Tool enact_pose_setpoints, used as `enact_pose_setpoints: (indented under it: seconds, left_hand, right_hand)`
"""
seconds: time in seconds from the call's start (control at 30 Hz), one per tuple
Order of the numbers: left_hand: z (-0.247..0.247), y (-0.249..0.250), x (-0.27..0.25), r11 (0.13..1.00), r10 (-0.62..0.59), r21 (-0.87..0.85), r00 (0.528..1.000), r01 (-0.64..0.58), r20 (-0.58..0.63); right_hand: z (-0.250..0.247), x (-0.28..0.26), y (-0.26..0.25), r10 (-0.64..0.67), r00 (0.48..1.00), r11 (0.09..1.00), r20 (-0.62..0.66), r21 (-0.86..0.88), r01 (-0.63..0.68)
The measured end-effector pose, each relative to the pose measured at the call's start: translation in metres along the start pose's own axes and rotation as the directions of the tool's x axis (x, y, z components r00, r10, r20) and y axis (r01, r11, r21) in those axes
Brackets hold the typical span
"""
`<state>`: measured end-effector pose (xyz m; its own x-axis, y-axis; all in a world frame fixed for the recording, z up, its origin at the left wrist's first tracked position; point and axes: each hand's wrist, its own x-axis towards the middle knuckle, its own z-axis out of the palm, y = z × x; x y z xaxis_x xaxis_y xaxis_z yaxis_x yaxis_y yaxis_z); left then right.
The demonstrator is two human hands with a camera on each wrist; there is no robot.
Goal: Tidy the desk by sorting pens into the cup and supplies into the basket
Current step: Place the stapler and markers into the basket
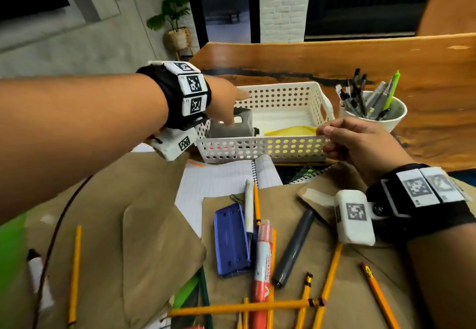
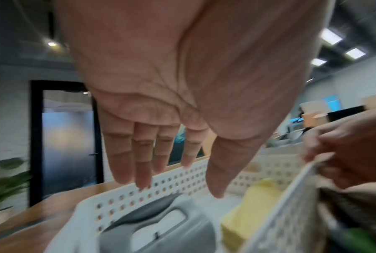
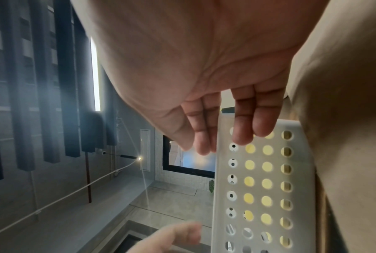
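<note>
Both hands at basket (image 1: pixel 260 148): left (image 1: pixel 226 107) open-fingered, right (image 1: pixel 360 145) pinching rim.

basket (image 1: pixel 260 145) — white perforated plastic, matt | desk (image 1: pixel 386 55) — glossy wood | cup (image 1: pixel 394 120) — smooth white

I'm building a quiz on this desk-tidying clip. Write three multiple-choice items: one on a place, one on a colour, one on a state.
1. Where is the grey hole punch?
A in the basket
B in the cup
C on the notebook

2. What colour is the pad beside it?
A pink
B yellow
C blue

3. How is the right hand?
A flat on the desk
B holding a pencil
C pinching the basket rim

Key: A, it lies inside the white walls, under the open left hand; B, yellow shows through the holes; C, thumb and fingers clamp the near wall.
</note>
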<state>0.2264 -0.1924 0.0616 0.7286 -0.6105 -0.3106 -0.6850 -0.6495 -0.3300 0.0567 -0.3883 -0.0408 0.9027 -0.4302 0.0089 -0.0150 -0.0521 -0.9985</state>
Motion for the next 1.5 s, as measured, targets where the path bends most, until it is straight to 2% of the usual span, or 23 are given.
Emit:
enact_pose_setpoints:
  seconds: [0.07,0.1,0.17,0.27,0.33,0.43,0.57,0.73,0.8,0.83,0.9,0.97,1.03,1.13,1.2,1.27,1.33,1.4,1.5]
  left_hand:
    - [-0.005,0.006,-0.02,0.996,0.088,-0.009,0.989,-0.09,-0.122]
    - [-0.005,0.011,-0.032,0.988,0.138,-0.054,0.982,-0.146,-0.133]
    - [0.0,0.022,-0.058,0.951,0.259,-0.168,0.966,-0.259,-0.023]
    - [0.025,0.039,-0.09,0.891,0.438,-0.23,0.872,-0.39,0.217]
    - [0.045,0.047,-0.1,0.863,0.503,-0.193,0.83,-0.467,0.241]
    - [0.063,0.049,-0.098,0.84,0.536,-0.223,0.823,-0.495,0.19]
    - [0.057,0.031,-0.088,0.767,0.591,-0.431,0.786,-0.476,0.183]
    - [0.035,0.001,-0.079,0.684,0.567,-0.627,0.812,-0.373,0.135]
    - [0.034,-0.009,-0.076,0.604,0.566,-0.732,0.816,-0.314,0.117]
    - [0.035,-0.012,-0.074,0.525,0.565,-0.809,0.819,-0.263,0.101]
    - [0.038,-0.021,-0.069,0.314,0.505,-0.945,0.859,-0.088,0.088]
    - [0.038,-0.026,-0.062,0.101,0.457,-0.993,0.884,0.061,0.101]
    - [0.037,-0.025,-0.059,0.004,0.439,-0.991,0.89,0.135,0.123]
    - [0.035,-0.018,-0.058,-0.002,0.461,-0.978,0.868,0.21,0.185]
    - [0.036,-0.012,-0.059,0.039,0.492,-0.97,0.84,0.241,0.229]
    - [0.034,-0.006,-0.059,0.078,0.476,-0.967,0.844,0.242,0.249]
    - [0.027,-0.002,-0.053,0.07,0.383,-0.972,0.894,0.223,0.233]
    - [0.017,0.001,-0.041,0.043,0.227,-0.989,0.962,0.145,0.151]
    - [-0.001,0.006,-0.015,0.077,0.027,-0.996,0.999,0.037,0.039]
  right_hand:
    - [-0.001,0.001,0.001,0.003,1.0,1.0,-0.002,-0.014,-0.003]
    - [-0.001,0.001,0.002,0.008,1.0,1.0,-0.001,-0.015,-0.008]
    - [-0.002,0.002,0.004,0.017,1.0,1.0,-0.005,-0.018,-0.017]
    - [-0.004,0.005,0.007,0.02,1.0,0.999,-0.002,-0.029,-0.02]
    - [-0.004,0.006,0.009,0.014,1.0,0.999,0.001,-0.036,-0.014]
    - [-0.003,0.006,0.008,-0.001,1.0,1.0,0.0,-0.027,0.001]
    - [-0.004,0.006,0.008,0.002,1.0,0.999,0.002,-0.033,-0.002]
    - [-0.005,0.006,0.008,0.014,1.0,1.0,0.002,-0.027,-0.014]
    - [-0.005,0.006,0.007,0.008,1.0,1.0,0.002,-0.019,-0.008]
    - [-0.004,0.006,0.007,0.009,1.0,1.0,0.002,-0.017,-0.009]
    - [-0.004,0.005,0.006,0.011,1.0,1.0,0.001,-0.009,-0.011]
    - [-0.004,0.006,0.006,0.009,1.0,1.0,0.006,0.001,-0.009]
    - [-0.004,0.005,0.006,0.009,1.0,1.0,0.007,0.005,-0.009]
    - [-0.004,0.005,0.006,0.009,1.0,1.0,0.006,0.005,-0.009]
    - [-0.003,0.005,0.005,0.012,1.0,1.0,0.001,0.006,-0.012]
    - [-0.003,0.005,0.005,0.013,1.0,1.0,-0.002,0.007,-0.013]
    - [-0.003,0.004,0.006,0.014,1.0,1.0,-0.004,0.0,-0.014]
    - [-0.004,0.004,0.007,0.013,1.0,1.0,-0.004,-0.008,-0.013]
    - [-0.005,0.005,0.008,0.014,1.0,1.0,0.001,-0.002,-0.014]
